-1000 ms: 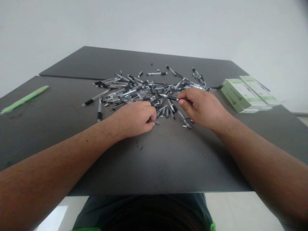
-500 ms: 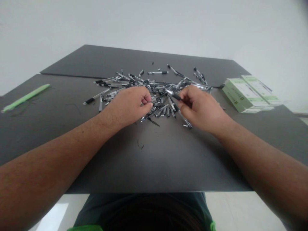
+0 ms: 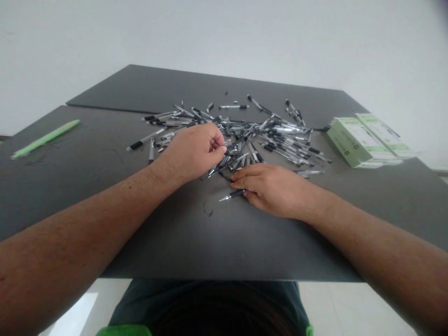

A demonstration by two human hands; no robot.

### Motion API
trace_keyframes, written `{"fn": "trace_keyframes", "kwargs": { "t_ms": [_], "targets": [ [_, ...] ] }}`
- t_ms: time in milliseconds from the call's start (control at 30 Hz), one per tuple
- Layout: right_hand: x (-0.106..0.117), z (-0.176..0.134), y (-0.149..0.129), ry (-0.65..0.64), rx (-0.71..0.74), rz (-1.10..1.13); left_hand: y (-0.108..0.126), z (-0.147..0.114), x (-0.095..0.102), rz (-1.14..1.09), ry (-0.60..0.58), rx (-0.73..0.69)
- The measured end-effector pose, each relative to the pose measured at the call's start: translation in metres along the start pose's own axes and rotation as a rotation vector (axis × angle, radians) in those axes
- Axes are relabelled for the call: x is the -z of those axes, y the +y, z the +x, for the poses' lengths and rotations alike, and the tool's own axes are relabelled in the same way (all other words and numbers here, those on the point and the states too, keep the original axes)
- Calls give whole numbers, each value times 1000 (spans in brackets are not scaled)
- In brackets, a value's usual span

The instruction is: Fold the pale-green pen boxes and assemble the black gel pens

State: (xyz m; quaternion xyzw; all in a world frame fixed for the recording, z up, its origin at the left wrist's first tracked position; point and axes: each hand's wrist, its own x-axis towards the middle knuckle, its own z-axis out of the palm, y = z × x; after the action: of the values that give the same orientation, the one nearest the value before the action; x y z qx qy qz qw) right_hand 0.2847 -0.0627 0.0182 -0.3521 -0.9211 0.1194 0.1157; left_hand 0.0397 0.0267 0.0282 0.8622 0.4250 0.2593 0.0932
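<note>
Left hand (image 3: 198, 149) is over the near left side of the heap of pens (image 3: 287, 144), fingers curled in, thumb close to the index finger. Whether anything sits in the pinch cannot be told; the palm is turned out of sight, and the hand covers part of the heap.

Right hand (image 3: 271, 189) is low over the near side of the table (image 3: 238, 247), fingers stretched toward the left. A pen (image 3: 233, 194) projects from between fingers and thumb — silver tip toward the left, dark grip visible, rear end hidden by the hand. Cannot tell whether it is pinched or merely lying there.

Clear barrels and dark grips overlap in the middle of the heap; individual pieces there are too small to separate. Another clear pen (image 3: 310, 172) lies just beyond the right wrist, partly covered. Dark marks (image 3: 208, 211) lie near the pen tip; stain or scrap, unclear.

Far right: green-and-white boxes (image 3: 366, 140), print illegible, right edges blurring into the pale wall (image 3: 224, 37). Far left: long green rod (image 3: 47, 139), detail soft. Both forearms are cut off by the frame — likewise the dark-clothed lap (image 3: 210, 305) at the bottom.
</note>
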Motion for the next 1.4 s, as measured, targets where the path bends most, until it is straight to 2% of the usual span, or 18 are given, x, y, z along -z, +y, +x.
{"fn": "trace_keyframes", "kwargs": {
  "t_ms": [233,500,700,867,1167,1400],
  "targets": [
    [16,-1,-2,-93,-116,-47,2,-3,1,-56,-57,0],
    [26,-11,6,116,-183,-83,1,-2,-1,-69,-42,-12],
    [18,-5,8,101,-224,-83,5,-2,2,-81,-43,-12],
    [20,-3,7,103,-250,-90,5,0,6,-54,-141,-43],
    [18,-5,14,128,-259,-112,2,-3,15,151,-489,-252],
    [18,-5,16,142,-247,-113,0,-2,5,237,-567,-303]
  ]
}}
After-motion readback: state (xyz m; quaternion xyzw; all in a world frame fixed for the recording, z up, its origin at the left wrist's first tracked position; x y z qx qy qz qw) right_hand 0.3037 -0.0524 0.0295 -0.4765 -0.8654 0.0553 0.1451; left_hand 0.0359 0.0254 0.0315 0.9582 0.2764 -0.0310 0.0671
